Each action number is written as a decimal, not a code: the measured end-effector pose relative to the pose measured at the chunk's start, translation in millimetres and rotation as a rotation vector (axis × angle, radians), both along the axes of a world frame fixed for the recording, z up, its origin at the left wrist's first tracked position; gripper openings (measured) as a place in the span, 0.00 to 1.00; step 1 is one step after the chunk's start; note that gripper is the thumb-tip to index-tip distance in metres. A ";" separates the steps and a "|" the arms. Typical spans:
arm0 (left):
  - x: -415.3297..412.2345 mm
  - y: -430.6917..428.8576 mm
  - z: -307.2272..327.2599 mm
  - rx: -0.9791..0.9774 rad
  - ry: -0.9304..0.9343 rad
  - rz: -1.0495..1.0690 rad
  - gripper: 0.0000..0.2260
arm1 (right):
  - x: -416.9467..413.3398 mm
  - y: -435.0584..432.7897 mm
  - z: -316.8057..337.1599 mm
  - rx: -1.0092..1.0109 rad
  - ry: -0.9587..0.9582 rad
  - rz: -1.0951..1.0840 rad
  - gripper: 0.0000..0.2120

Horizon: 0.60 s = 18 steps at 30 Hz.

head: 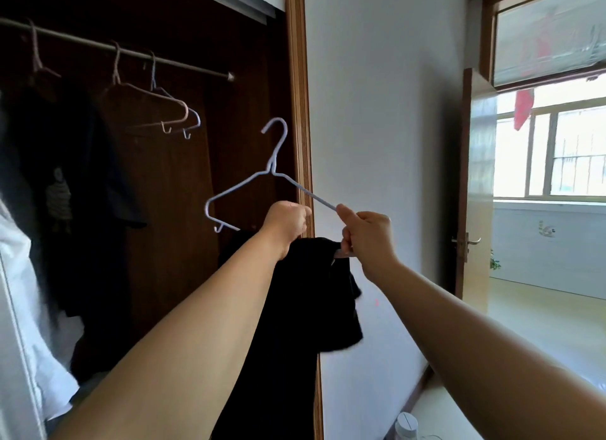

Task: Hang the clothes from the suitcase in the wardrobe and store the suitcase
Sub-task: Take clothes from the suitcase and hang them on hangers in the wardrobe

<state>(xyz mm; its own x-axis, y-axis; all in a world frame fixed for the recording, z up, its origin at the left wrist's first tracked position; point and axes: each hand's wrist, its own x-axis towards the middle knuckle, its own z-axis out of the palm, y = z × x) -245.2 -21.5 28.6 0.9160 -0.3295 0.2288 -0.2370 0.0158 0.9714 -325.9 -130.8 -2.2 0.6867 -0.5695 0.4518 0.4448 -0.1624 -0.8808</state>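
Observation:
I hold a pale blue hanger (262,177) up in front of the open wardrobe (183,183). My left hand (288,221) grips the black garment (308,308) near the hanger's lower bar. My right hand (365,234) pinches the hanger's right arm and an edge of the same black cloth. The garment hangs down between my forearms. The suitcase is out of view.
The wardrobe rail (131,53) carries a pink empty hanger (154,101), a blue empty hanger (191,118) and a dark garment (55,183) at left. A white garment (29,301) hangs at far left. A grey wall (383,127) and open door (475,190) stand right.

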 end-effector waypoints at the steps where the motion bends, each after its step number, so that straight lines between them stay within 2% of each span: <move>1: -2.7 0.7 -7.5 0.092 -0.103 0.045 0.13 | 0.9 -4.0 -1.0 0.026 0.014 -0.001 0.21; 3: -9.7 2.2 -25.1 0.219 -0.224 0.042 0.12 | 2.4 -6.4 -2.2 0.062 0.038 -0.003 0.20; 5: -15.6 -0.2 -42.5 0.330 -0.339 0.082 0.15 | 5.0 -4.5 -2.6 0.053 0.073 -0.026 0.20; 8: -24.0 0.5 -60.9 0.360 -0.466 0.208 0.18 | 9.4 1.1 -4.2 0.000 0.106 -0.071 0.20; 10: -26.8 4.6 -73.0 0.394 -0.525 0.180 0.24 | 11.5 2.4 -5.6 -0.033 0.114 -0.104 0.21; 13: -24.5 7.1 -93.4 0.549 -0.593 0.178 0.37 | 11.9 2.7 -4.1 -0.040 0.121 -0.127 0.21; 16: -18.8 4.5 -108.5 0.558 -0.452 0.280 0.41 | 15.1 3.7 -0.8 -0.009 0.118 -0.129 0.19; 18: -15.1 6.1 -109.9 0.557 -0.309 0.357 0.31 | 18.7 4.4 0.8 0.004 0.108 -0.125 0.18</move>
